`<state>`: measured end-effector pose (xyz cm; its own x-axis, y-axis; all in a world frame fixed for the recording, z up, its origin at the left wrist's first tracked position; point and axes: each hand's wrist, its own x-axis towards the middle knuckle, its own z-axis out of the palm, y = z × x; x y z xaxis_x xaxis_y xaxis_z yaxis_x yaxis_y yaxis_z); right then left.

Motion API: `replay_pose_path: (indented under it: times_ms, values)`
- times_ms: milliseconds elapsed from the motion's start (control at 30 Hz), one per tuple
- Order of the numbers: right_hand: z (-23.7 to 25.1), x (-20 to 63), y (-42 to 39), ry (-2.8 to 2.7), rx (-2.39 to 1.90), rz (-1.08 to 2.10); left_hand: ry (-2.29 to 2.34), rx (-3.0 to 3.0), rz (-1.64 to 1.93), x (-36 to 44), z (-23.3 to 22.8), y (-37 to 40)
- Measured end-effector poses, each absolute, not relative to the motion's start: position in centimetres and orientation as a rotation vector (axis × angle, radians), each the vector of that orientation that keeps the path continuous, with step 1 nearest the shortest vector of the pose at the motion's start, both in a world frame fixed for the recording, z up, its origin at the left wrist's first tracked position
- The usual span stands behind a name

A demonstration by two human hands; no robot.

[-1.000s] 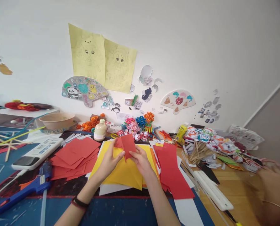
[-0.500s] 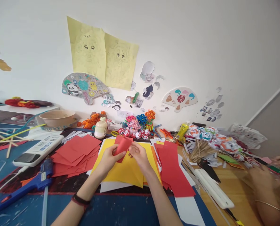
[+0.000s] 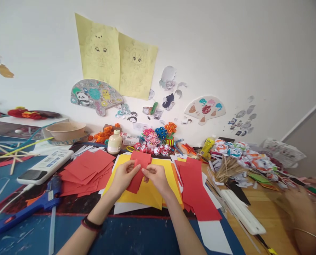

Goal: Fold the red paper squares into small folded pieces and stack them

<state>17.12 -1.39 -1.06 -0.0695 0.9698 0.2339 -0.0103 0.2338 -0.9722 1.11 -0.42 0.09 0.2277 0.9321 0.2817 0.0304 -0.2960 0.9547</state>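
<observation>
At 9 o'clock from the yellow sheets (image 3: 152,200) lie piled red squares (image 3: 87,171); above the sheets, the left hand (image 3: 125,177) pinches 1 red paper strip (image 3: 137,181); the right hand (image 3: 157,177) touches its 3 o'clock edge, fingers bent, grip unclear.

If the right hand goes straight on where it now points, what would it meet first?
The right hand would probably meet the red paper in the left hand first; whether they already touch is unclear.

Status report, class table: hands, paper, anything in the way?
Left hand pinching red paper. Right hand at its edge. Paper over yellow sheets. Nothing visibly blocking either hand.
</observation>
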Motion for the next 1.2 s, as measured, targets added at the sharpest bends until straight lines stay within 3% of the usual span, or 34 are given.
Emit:
replay_pose_path:
  times_ms: [1200]
  values:
    - [-0.87, 17.32, -1.69, -1.51, -0.96, 1.116, 1.072, 1.717, 1.332, 1.43, -0.36, -0.55]
